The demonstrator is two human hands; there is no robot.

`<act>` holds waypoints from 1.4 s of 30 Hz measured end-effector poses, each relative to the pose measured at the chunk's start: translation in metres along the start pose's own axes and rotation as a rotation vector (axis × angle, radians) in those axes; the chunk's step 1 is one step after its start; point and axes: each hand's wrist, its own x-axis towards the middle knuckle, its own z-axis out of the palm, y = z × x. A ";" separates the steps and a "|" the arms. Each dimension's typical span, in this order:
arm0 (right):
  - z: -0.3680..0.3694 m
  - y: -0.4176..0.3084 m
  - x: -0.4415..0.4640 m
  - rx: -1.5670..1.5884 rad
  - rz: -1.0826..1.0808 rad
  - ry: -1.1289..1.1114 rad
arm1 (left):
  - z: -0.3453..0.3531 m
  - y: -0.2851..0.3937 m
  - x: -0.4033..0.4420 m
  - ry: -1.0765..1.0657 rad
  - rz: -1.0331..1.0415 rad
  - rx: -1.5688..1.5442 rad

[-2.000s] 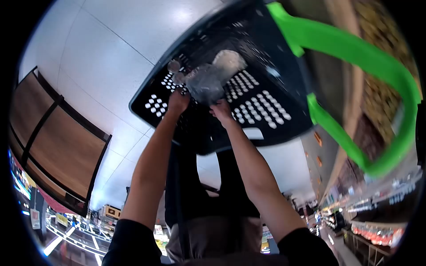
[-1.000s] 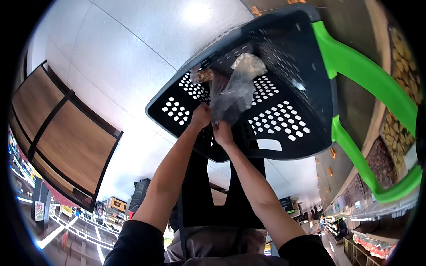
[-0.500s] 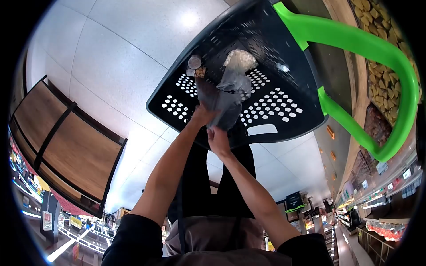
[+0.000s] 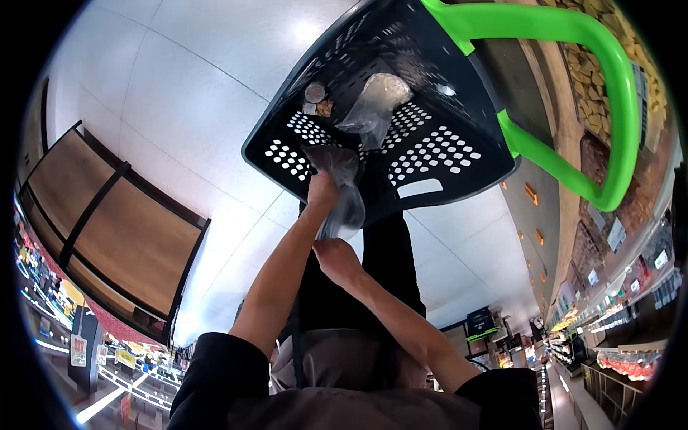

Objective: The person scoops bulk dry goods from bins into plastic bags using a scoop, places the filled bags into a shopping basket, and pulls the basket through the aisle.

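Note:
A clear plastic bag [image 4: 347, 204] stretches between my two hands at the near edge of a dark basket [image 4: 459, 185]. My left hand [image 4: 322, 190] is closed on its upper part, over the basket's rim. Lower down, my right hand [image 4: 338, 259] pinches the bag's bottom end, in front of my legs. Inside the basket, a knotted bag of pale food [image 4: 385, 92] lies near the back. Left of it are a small round-lidded container [image 4: 314, 92] and a small pack of brown pieces [image 4: 324, 108].
The basket's green handle [image 4: 622, 100] sticks out to the right. Beyond it runs a counter with bins of yellowish pieces [image 4: 591, 84] and price tags. A wooden-topped table [image 4: 136, 233] with a black frame stands at the left on the tiled floor. Store shelves fill the lower right.
My right hand has moved down toward me with the end of the bag, which now stretches out of the basket. The knotted bag stays inside. In view, basket and handle have shifted slightly up.

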 end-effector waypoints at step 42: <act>0.013 0.069 0.028 1.211 0.786 0.419 | -0.053 0.026 -0.094 -0.041 0.273 -0.356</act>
